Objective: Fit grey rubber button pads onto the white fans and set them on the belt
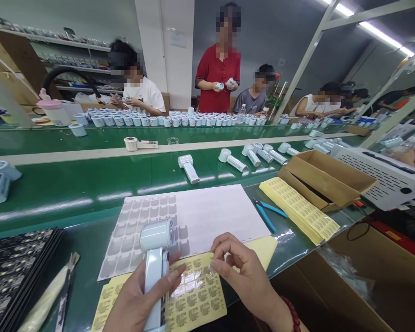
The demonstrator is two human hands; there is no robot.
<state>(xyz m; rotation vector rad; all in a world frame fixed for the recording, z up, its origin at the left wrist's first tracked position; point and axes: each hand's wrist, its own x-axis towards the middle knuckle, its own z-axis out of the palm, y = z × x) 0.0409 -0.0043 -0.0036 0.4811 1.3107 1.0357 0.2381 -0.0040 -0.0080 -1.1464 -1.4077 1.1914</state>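
Note:
My left hand [143, 295] is wrapped around the handle of a light blue handheld fan [156, 234], its round head upward. A yellow sheet of printed label stickers [197, 299] lies under and beside the fan, close to my left fingertips. My right hand [242, 269] is in a pinch at the sheet's upper right corner, thumb and forefinger on a small label sticker that is partly hidden by the fingertips. Behind both hands lies a white backing sheet [214, 207] with rows of grey cut-out shapes on its left part.
Blue-handled cutters [265, 216], a stack of yellow label sheets [297, 207] and a cardboard box [328, 177] lie to the right. Black panels [14, 272] and tweezers [65, 290] are at left. Several fans [189, 168] rest on the green belt [148, 173]; co-workers [218, 69] are beyond.

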